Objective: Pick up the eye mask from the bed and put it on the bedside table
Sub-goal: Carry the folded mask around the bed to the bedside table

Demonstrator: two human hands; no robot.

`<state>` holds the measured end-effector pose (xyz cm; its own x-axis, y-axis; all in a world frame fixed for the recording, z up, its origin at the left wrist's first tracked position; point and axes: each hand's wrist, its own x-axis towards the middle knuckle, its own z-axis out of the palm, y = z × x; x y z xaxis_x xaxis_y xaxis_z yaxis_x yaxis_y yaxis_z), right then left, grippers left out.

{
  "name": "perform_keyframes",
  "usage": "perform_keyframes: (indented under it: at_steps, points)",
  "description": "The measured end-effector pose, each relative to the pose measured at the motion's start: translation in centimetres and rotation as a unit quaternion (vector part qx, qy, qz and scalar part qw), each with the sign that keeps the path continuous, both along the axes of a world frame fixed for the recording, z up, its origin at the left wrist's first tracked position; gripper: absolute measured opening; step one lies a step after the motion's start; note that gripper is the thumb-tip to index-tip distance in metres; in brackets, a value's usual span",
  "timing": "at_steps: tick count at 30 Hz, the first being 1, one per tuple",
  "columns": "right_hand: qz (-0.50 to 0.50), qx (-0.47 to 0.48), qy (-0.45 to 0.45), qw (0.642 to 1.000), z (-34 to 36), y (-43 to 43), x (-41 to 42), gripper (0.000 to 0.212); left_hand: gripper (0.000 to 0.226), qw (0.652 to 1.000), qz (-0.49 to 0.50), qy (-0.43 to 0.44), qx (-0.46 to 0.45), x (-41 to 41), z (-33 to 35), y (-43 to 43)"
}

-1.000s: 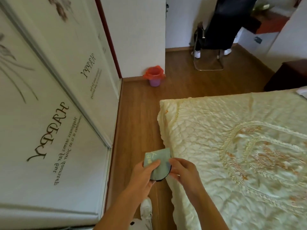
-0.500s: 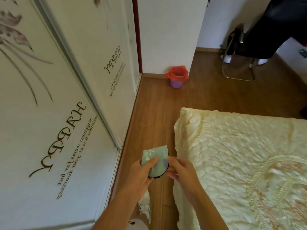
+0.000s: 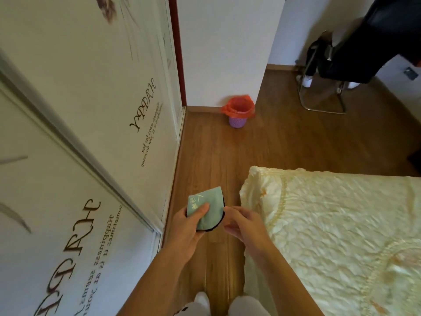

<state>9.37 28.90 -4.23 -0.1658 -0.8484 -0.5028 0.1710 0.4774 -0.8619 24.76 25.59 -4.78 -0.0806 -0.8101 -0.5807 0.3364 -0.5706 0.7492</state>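
Hands met over the wooden floor [image 3: 284,142] in the gap between the wardrobe doors [image 3: 75,137] and the bed [image 3: 341,224]. Your left hand [image 3: 186,226] was closed on the folded eye mask [image 3: 206,207], thumb pressed on its green face and fingers curled beneath, so the mask was held up off the bed, just beside the corner of the cream quilted bedspread. Your right hand [image 3: 243,222] sat at the mask's dark right edge with fingers bent; whether it actually pinched the edge or only touched it, you could not tell from this view. Farther along the floor a purple bin [image 3: 238,111] with a red liner stood against the white wall, and a metal-framed chair [image 3: 323,87] draped in dark clothing stood well apart from it.
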Motion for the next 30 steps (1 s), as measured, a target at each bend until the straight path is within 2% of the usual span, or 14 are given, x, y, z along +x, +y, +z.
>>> perform_keyframes:
  at_steps: [3, 8, 13, 23, 26, 30]
  points:
    - [0.005, 0.007, 0.001, 1.000, -0.5, -3.6, -0.6, 0.018, 0.035, 1.000, -0.006, 0.001, 0.003, -0.7, -0.4, -3.5]
    - [0.000, 0.008, -0.006, 1.000, -1.3, -10.7, -2.6, 0.021, 0.024, 1.000, -0.009, 0.007, -0.001, -2.8, -0.9, -10.4]
    - [0.017, -0.016, -0.005, 1.000, -1.6, -20.1, -6.5, 0.024, 0.039, 1.000, -0.006, -0.016, -0.005, -6.4, -1.0, -19.7]
    - [0.011, -0.042, -0.002, 0.999, 0.3, -37.9, -16.6, 0.029, 0.027, 1.000, -0.018, -0.012, -0.018, -16.4, 1.3, -37.1]
    - [0.009, -0.035, -0.013, 0.999, 0.4, -41.4, -18.3, 0.030, 0.036, 1.000, -0.020, -0.013, -0.009, -18.1, 1.2, -40.9]
    - [0.010, -0.023, -0.018, 1.000, -0.1, -46.3, -19.9, 0.029, 0.035, 1.000, -0.018, -0.018, -0.003, -19.7, 0.6, -45.9]
